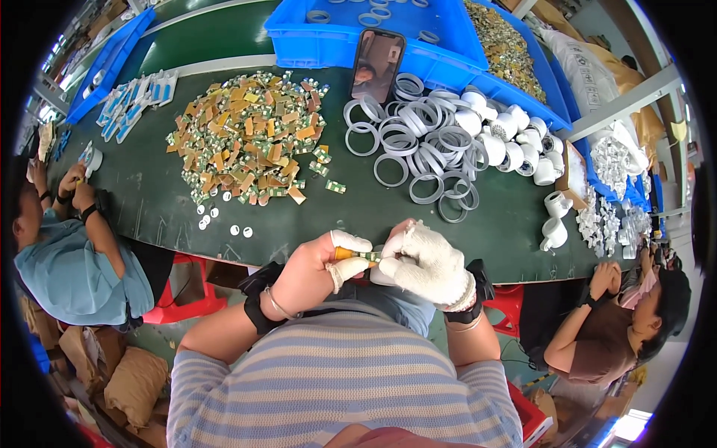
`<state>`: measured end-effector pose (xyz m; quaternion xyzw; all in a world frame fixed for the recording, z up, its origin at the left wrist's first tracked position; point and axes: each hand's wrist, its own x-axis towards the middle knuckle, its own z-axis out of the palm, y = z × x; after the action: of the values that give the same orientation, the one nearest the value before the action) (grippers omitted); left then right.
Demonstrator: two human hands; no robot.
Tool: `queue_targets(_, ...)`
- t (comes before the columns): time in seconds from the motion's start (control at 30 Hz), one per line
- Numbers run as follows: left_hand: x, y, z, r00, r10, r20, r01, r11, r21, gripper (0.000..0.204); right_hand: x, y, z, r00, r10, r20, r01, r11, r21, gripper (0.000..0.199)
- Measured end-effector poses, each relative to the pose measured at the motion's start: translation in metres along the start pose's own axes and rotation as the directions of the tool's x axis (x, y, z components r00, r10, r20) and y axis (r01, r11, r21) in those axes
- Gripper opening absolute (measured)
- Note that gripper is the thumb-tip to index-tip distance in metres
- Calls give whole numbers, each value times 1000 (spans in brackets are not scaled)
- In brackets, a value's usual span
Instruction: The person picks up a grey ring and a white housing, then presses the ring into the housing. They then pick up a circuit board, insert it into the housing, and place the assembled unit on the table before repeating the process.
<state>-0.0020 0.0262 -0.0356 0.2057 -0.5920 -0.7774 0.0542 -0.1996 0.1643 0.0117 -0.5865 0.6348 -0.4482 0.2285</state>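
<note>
In front of my body, at the table's near edge, my left hand (306, 274) pinches a small green circuit board (367, 256) with an orange-brown end, lying sideways between thumb and fingers. White fabric covers its fingertips. Against the board's right end, my right hand (432, 260) is closed, in a white knit glove. A pale rounded part (382, 276) shows below its fingers; most of it is hidden, and I cannot tell what it is. Beyond my left hand lies a big heap of similar circuit boards (246, 138). Several small white discs (234, 230) lie beside that heap.
Grey-white rings (426, 187) are piled at centre right, beside white plastic housings (515, 142). A phone (378, 63) leans against blue trays (314, 46) behind. Clear plastic parts (597, 224) lie far right. Co-workers sit at left (78, 261) and right (609, 328).
</note>
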Motion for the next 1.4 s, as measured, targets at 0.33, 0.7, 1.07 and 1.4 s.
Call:
queue_targets(0.33,-8,12,6,971,239,-24,-221,928,301,26,5,11,0,994,40,100,-44,998,44,8)
queue_targets(0.7,-4,10,-1,997,48,55,-53,994,90,26,4,11,0,995,24,93,-34,994,103,8)
queue_targets(1.07,-6,25,10,976,216,-29,-178,867,466,18,14,11,-11,960,-261,102,280,920,-273,18)
queue_targets(1.4,-16,-6,-11,941,304,-147,-226,890,397,19,10,0,16,962,-272,18,259,891,-373,17)
